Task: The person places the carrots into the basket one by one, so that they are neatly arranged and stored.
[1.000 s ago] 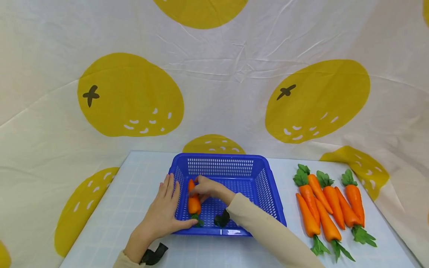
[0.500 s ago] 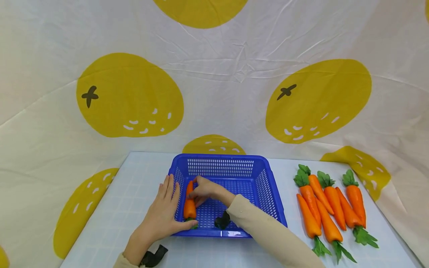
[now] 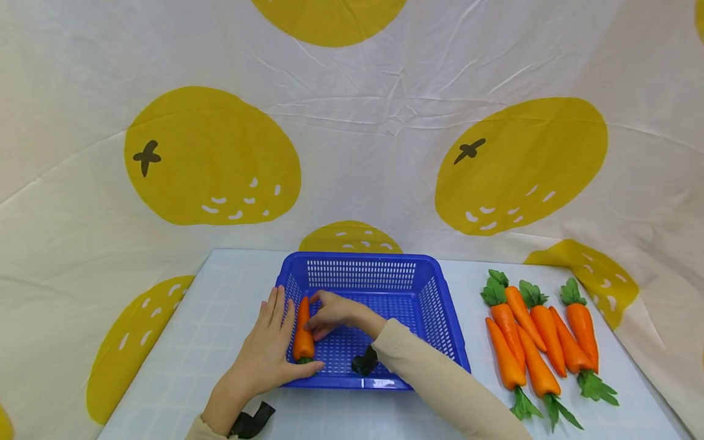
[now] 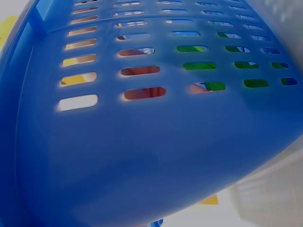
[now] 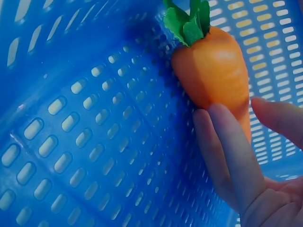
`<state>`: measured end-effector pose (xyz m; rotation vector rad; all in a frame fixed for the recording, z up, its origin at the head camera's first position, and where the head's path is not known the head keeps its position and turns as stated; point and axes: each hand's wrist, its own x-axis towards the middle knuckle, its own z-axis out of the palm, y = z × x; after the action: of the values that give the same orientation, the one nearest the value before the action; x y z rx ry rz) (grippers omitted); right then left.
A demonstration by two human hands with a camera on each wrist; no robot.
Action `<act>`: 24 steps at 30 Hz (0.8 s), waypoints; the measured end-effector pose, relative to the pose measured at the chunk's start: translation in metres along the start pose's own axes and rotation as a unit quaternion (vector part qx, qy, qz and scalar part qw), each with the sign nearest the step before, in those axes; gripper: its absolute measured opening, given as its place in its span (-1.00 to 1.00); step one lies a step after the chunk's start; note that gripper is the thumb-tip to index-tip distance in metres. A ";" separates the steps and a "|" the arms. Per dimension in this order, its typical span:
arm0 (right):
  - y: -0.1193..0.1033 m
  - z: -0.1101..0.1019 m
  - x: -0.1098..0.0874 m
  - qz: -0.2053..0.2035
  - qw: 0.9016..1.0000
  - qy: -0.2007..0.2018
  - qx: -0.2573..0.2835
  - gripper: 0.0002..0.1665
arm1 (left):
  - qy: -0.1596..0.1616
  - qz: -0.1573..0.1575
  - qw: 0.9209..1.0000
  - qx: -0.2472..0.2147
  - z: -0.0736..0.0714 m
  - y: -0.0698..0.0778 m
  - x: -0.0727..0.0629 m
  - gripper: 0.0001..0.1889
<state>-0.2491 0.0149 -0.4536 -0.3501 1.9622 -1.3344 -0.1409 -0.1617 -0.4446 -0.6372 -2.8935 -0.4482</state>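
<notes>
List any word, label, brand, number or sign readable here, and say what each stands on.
None readable on the carrot, blue basket or patterned cloth.
Pale patch on the basket's near rim: too small to tell whether label or glare.
Dark cross-shaped marks on the cloth: printed decoration, no lettering.

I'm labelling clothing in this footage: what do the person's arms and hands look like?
The left hand and right hand are bare, without visible gloves or rings. Plain beige fabric sleeves end short of them. A small black piece shows near each wrist, its details unclear.
</notes>
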 end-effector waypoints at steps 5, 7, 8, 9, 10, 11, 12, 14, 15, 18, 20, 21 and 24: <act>-0.007 -0.005 -0.005 -0.010 1.000 -0.012 -0.001 -0.32 | -0.005 -0.005 1.000 -0.006 0.000 0.001 0.000 0.34; -0.013 -0.008 -0.008 -0.022 1.000 -0.011 0.000 -0.32 | -0.006 -0.007 1.000 -0.007 -0.001 0.001 0.000 0.35; -0.016 -0.010 -0.010 -0.029 1.000 -0.012 0.003 -0.32 | -0.005 -0.008 1.000 -0.006 0.000 0.001 0.000 0.35; -0.020 -0.013 -0.012 -0.038 0.999 -0.014 0.007 -0.33 | -0.005 -0.009 1.000 -0.006 0.000 0.001 0.000 0.35; -0.023 -0.015 -0.014 -0.046 0.999 -0.015 0.007 -0.32 | -0.005 -0.009 1.000 -0.006 0.000 0.001 0.000 0.36; -0.027 -0.017 -0.017 -0.055 0.998 -0.017 0.010 -0.32 | -0.005 -0.010 1.000 -0.007 0.000 0.001 0.000 0.36; -0.030 -0.019 -0.020 -0.066 0.998 -0.021 0.014 -0.33 | -0.006 -0.010 1.000 -0.006 0.000 0.000 0.000 0.36; -0.038 -0.023 -0.029 -0.087 0.996 -0.026 0.019 -0.35 | -0.006 -0.010 1.000 -0.006 0.000 0.000 0.000 0.36; -0.042 -0.025 -0.033 -0.098 0.995 -0.025 0.018 -0.37 | -0.006 -0.011 1.000 -0.008 0.000 0.001 0.000 0.36; -0.052 -0.031 -0.049 -0.128 0.991 -0.021 0.014 -0.41 | -0.003 -0.010 1.000 -0.004 0.000 0.001 0.000 0.35; -0.057 -0.035 -0.059 -0.144 0.989 -0.011 0.014 -0.43 | -0.002 -0.009 1.000 -0.001 0.001 0.001 0.000 0.35; -0.059 -0.036 -0.064 -0.151 0.988 -0.005 0.011 -0.43 | 0.001 -0.008 1.000 0.000 0.001 0.001 0.000 0.35; -0.066 -0.039 -0.078 -0.173 0.985 0.016 0.011 -0.43 | 0.008 -0.006 1.000 0.002 0.001 0.000 0.000 0.35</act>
<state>-0.2329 0.0591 -0.3556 -0.6882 1.9729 -1.5826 -0.1411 -0.1612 -0.4455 -0.6140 -2.8831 -0.4459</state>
